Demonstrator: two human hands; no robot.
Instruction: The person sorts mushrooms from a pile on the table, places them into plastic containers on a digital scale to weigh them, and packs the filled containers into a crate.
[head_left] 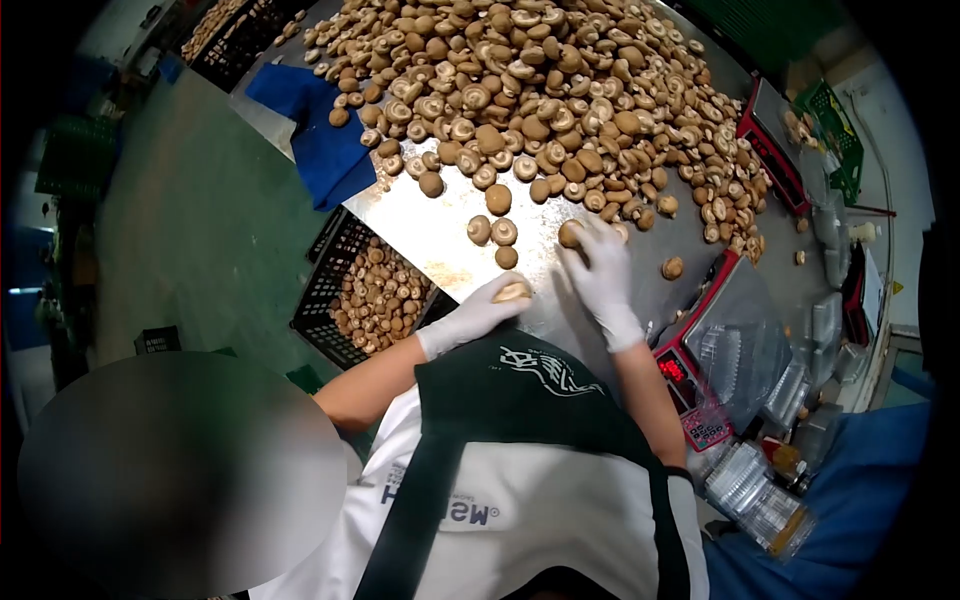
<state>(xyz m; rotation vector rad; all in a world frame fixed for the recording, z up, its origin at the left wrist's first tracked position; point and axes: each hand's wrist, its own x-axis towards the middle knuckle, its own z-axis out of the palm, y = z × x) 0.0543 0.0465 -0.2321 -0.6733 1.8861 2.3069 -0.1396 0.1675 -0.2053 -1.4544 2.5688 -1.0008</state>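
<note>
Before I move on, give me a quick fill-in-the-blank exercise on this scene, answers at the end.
1. The left hand and the right hand each hold a ____.
2. The black crate nearest the hands stands on the person's ____ side.
3. The cloth draped over the edge of the table is ____.
4. The nearer scale display glows ____.

Missing words: mushroom; left; blue; red.

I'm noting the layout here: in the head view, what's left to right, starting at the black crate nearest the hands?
Black crate, left hand, right hand, nearer red-edged scale, green crate.
</note>
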